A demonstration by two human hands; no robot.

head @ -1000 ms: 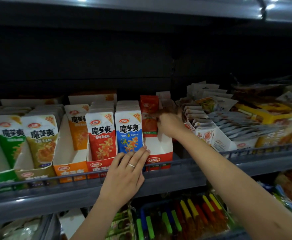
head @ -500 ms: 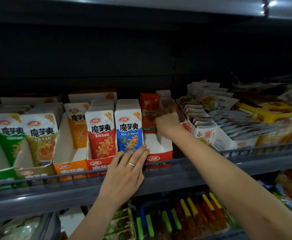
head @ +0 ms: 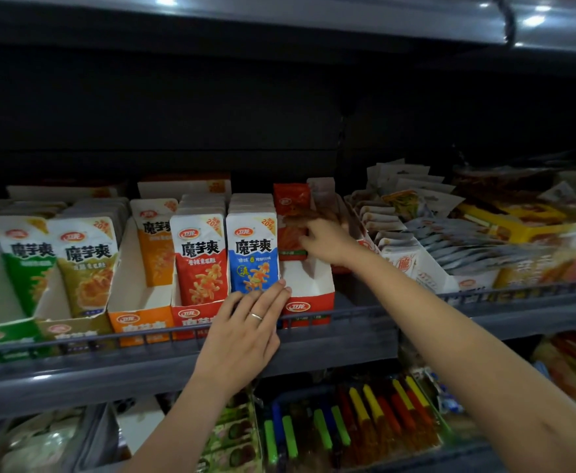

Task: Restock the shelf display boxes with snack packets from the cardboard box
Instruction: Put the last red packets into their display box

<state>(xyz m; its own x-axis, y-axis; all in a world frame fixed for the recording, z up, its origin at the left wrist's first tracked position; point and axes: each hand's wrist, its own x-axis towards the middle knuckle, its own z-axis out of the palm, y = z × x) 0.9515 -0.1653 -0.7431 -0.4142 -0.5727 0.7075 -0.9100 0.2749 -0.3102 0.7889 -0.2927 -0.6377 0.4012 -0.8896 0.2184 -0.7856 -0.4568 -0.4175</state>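
Observation:
A red and white display box (head: 310, 303) stands on the shelf, holding a few red snack packets (head: 290, 203) upright at its back. My right hand (head: 327, 242) reaches into this box, thumb on the front of the red packets and fingers curled behind them. My left hand (head: 245, 332) lies flat with straight fingers over the shelf rail, its fingertips pressing the bottom of the front blue packet (head: 252, 254) in the neighbouring full box. The cardboard supply box is out of view.
To the left stand boxes of red (head: 199, 264), orange (head: 155, 247), olive (head: 87, 268) and green (head: 27, 264) packets. White sachets and yellow boxes (head: 505, 230) crowd the right side. A grey wire rail (head: 365, 314) edges the shelf, with colourful sticks (head: 365, 425) on the shelf below.
My right hand has shifted slightly down and left onto the front of the red packets. My left hand has stayed on the blue packet.

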